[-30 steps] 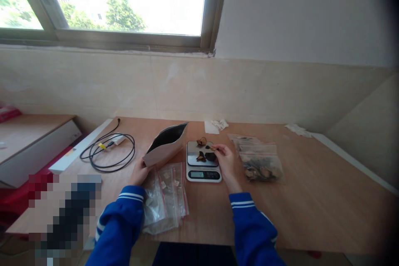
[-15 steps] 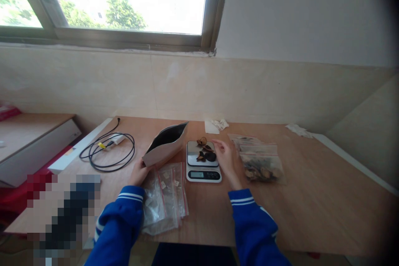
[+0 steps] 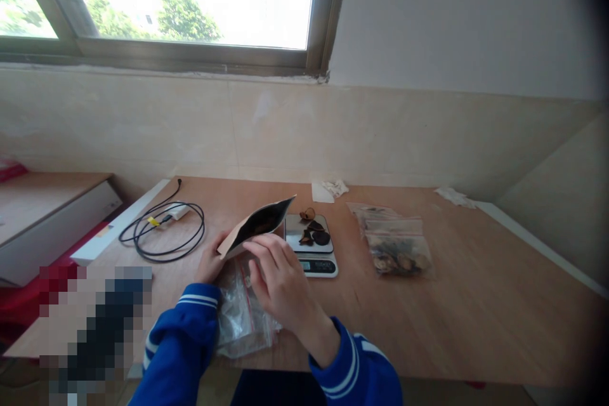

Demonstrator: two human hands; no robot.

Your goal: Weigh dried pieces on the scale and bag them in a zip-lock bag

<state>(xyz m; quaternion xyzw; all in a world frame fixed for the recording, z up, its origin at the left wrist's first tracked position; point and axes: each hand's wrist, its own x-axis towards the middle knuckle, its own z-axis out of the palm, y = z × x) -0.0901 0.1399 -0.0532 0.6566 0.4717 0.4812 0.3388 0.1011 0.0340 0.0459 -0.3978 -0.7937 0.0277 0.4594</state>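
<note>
My left hand grips the left end of a pale stand-up pouch, tilted with its dark mouth gaping; brownish contents show faintly inside. Against the pouch's front edge is my right hand, thumb apart from its bent fingers, nothing visible in it. Just right of the pouch stands a white kitchen scale, partly covered by that hand. Several dark, curled dried slices rest on its plate. Beneath my hands lie clear zip bags with red seals, partly hidden.
Zip bags of dried brown slices lie to the right of the scale. A coiled black cable with a white plug sits at left. Crumpled tissue is by the wall, and another white scrap lies farther right.
My right hand has moved left from beside the scale plate to the pouch's front. The pouch has tipped slightly toward me, showing more of its inside; its right tip shifted right.
</note>
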